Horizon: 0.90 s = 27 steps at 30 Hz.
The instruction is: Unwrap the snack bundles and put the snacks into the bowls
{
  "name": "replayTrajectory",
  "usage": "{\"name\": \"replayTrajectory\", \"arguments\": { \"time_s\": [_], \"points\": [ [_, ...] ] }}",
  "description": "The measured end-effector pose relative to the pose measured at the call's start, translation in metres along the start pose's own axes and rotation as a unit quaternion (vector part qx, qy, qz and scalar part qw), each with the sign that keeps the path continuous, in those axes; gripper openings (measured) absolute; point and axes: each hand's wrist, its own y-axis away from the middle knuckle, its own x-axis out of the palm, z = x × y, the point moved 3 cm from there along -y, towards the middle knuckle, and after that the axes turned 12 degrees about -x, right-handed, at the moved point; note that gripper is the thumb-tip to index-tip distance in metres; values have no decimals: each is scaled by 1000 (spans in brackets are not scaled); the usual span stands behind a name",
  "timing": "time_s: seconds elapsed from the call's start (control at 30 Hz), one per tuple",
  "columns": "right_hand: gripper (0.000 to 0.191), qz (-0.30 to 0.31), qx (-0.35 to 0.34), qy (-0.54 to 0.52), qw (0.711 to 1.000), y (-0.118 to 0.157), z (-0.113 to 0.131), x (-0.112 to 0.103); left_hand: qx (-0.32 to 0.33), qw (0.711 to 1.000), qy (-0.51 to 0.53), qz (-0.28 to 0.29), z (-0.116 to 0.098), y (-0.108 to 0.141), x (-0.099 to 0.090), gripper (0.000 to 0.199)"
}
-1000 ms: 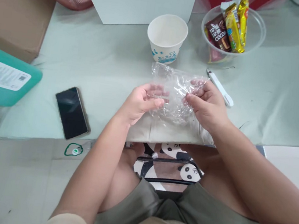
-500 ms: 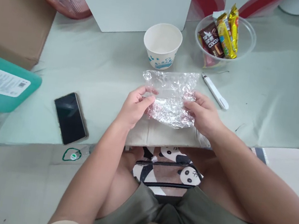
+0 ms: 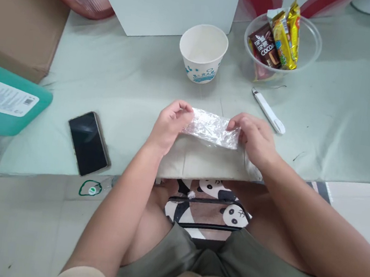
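- Clear plastic (image 3: 211, 128) folded from a taller sheet into a narrow strip, over the surface (image 3: 136, 90) near its front edge
- Left hand (image 3: 170, 125): grip pinching one end
- Right hand (image 3: 256, 137): fingers curled, grip on the other

Hands (image 3: 209, 130): both gripping clear plastic (image 3: 212, 128) | paper cup (image 3: 203, 54) beyond

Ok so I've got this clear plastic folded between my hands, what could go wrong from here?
The clear plastic looks thin and springy, so it might unfold if either the left hand or the right hand lets go.

The white paper cup stands open just beyond your hands and looks light, so a forward nudge could tip it.

The phone lies near the table's front edge, left of your left forearm, where a sweep of that arm might push it off.
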Motion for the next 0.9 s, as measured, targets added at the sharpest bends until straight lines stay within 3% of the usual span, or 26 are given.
{"name": "replayTrajectory", "arguments": {
  "time_s": [0.07,0.13,0.23,0.3,0.37,0.43,0.5,0.57,0.67,0.77,0.9],
  "points": [
    [32,16,-60,56,997,2,4,1,25,999,-18,-20,1,-1,1,31],
    [28,-12,-92,58,994,3,6,0,46,999,-22,-18,1,-1,1,46],
    [25,-48,-39,-38,997,3,3,-2,58,997,-49,20,2,1,3,60],
    [36,15,34,-108,993,4,1,4,67,994,-80,42,3,2,4,65],
    [40,128,98,-132,978,8,2,12,86,989,-113,39,5,2,5,69],
    [33,217,138,-124,958,13,5,19,121,982,-146,6,5,1,6,70],
    [24,243,150,-116,951,15,8,22,183,965,-182,-49,2,3,6,63],
    [19,224,146,-118,956,16,9,23,250,938,-226,-79,-4,8,8,48],
    [15,192,123,-123,966,14,9,24,296,909,-294,3,-8,15,17,37],
    [14,158,84,-135,975,12,8,25,258,899,-339,103,-5,20,26,49],
    [21,122,40,-158,979,12,8,26,169,918,-341,115,-1,21,29,60]
  ]
}}
